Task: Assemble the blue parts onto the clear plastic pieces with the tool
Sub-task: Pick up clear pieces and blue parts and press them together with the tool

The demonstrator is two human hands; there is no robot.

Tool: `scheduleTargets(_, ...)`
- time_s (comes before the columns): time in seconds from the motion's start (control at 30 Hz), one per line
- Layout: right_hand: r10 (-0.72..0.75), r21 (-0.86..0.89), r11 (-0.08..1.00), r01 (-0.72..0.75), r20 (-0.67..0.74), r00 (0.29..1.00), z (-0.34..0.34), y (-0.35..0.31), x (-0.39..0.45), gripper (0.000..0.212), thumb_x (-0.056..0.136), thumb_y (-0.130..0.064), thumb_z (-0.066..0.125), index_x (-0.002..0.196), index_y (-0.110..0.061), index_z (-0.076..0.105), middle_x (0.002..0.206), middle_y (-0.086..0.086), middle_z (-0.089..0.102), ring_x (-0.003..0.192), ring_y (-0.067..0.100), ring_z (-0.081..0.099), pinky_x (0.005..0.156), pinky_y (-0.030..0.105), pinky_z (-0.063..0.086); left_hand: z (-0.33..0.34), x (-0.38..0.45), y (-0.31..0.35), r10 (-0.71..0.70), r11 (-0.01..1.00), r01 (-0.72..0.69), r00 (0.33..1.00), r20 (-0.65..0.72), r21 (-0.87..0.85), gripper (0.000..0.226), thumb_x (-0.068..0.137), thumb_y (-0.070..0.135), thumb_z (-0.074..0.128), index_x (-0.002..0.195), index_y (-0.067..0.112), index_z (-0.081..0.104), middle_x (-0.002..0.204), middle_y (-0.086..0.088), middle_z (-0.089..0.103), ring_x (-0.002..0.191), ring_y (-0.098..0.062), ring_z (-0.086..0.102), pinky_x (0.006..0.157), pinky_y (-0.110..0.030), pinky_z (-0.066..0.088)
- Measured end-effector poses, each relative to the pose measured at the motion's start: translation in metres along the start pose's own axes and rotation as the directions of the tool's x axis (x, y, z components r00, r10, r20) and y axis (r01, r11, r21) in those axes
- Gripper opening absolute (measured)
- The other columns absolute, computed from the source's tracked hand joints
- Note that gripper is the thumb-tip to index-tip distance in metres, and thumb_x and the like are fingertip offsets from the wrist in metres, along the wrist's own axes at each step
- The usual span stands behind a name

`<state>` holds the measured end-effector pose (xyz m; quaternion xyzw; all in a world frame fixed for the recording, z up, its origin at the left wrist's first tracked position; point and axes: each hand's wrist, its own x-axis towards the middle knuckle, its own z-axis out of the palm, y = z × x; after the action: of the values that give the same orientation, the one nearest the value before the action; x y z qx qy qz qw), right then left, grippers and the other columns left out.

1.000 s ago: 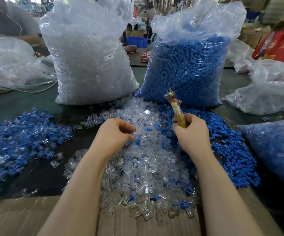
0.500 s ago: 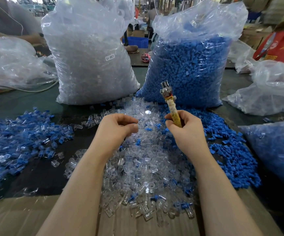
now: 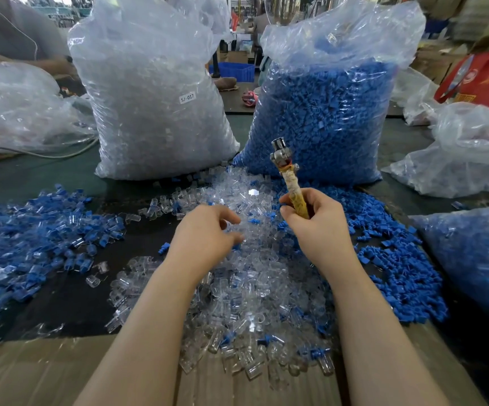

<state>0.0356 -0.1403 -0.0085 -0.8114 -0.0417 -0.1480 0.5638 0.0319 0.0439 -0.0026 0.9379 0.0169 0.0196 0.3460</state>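
We see our right hand gripping the tool, its fingers curled round the yellowish wrapped handle, the metal head pointing up and tilted a little to the left. Our left hand hovers over the heap of clear plastic pieces in the middle of the worktop, fingers loosely bent with the tips near the pieces; we cannot tell whether they pinch anything. Loose blue parts lie spread to the right of the clear heap, touching it. To the left sits a separate pile of clear pieces with blue parts in them. Behind the heap stand two tall plastic sacks: the left sack full of clear pieces carries a small white label reading "SJ-017", and the right sack holds blue parts. A cardboard sheet covers the near edge. At far right a red bag bears print that is too blurred to read
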Motion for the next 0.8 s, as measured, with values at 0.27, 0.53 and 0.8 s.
scheduleTargets(0.27, -0.012, 0.012, 1.000, 0.012, 0.007, 1.000, 0.000, -0.001, -0.001, 0.015, 0.090, -0.013, 0.066, 0.084, -0.027, 0.064, 0.055, -0.023, 0.055, 0.047, -0.002, 0.043, 0.048, 0.012, 0.036, 0.002, -0.003, 0.002, 0.001, 0.994, -0.008, 0.998, -0.063, -0.106, 0.018, 0.078, 0.027, 0.082, 0.080, 0.029, 0.064, 0.077, 0.011, 0.065, 0.062, -0.003, 0.061, 0.052, -0.014, 0.044)
scheduleTargets(0.53, -0.040, 0.066, 0.997, 0.037, 0.035, 0.999, 0.001, -0.006, -0.003, 0.014, 0.090, -0.009, 0.066, 0.086, -0.022, 0.065, 0.057, -0.023, 0.057, 0.051, -0.006, 0.049, 0.051, 0.009, 0.039, -0.005, -0.007, 0.016, -0.024, 0.863, -0.001, 0.999, -0.044, -0.505, 0.023, 0.079, 0.012, 0.079, 0.092, 0.030, 0.073, 0.084, 0.008, 0.072, 0.074, -0.002, 0.068, 0.059, -0.009, 0.046)
scheduleTargets(0.8, -0.054, 0.107, 0.993, 0.049, 0.052, 0.997, 0.002, -0.008, -0.004, 0.014, 0.090, -0.009, 0.067, 0.086, -0.022, 0.065, 0.062, -0.021, 0.059, 0.056, -0.003, 0.050, 0.055, 0.010, 0.042, 0.001, -0.009, 0.023, -0.062, 0.818, -0.022, 0.990, -0.126, -0.575, 0.011, 0.078, 0.012, 0.080, 0.077, 0.022, 0.075, 0.077, 0.005, 0.074, 0.069, -0.002, 0.065, 0.066, -0.016, 0.052)
